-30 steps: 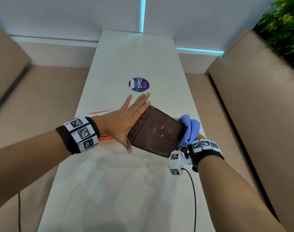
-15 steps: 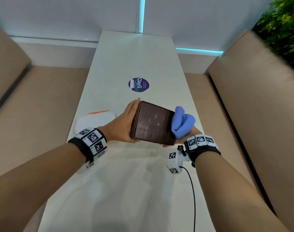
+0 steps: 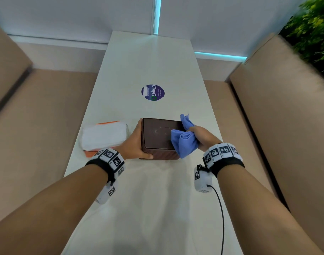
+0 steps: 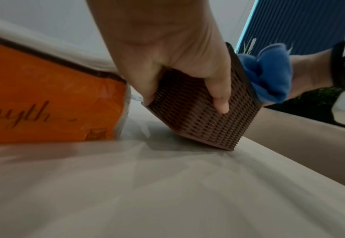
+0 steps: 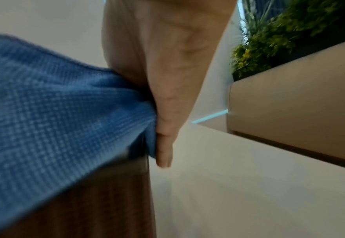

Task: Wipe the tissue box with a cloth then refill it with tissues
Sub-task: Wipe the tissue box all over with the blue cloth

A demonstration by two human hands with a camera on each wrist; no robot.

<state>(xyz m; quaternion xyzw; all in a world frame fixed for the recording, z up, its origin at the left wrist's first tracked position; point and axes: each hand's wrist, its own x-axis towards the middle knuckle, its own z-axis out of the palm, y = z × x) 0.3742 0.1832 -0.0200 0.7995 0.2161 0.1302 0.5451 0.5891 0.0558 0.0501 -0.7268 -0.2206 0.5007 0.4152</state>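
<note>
Now the tissue box has come down onto the table.

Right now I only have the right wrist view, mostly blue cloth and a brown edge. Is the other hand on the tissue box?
Observer: Yes. The left hand grips the tissue box by its left side, thumb on the near woven wall.
Operator: Where exactly am I wiping?
Observer: The blue cloth, bunched in the right hand, lies on the right part of the top face.
Operator: Anything to refill it with?
Observer: A white and orange tissue pack lies on the table, just left of the box.
</note>
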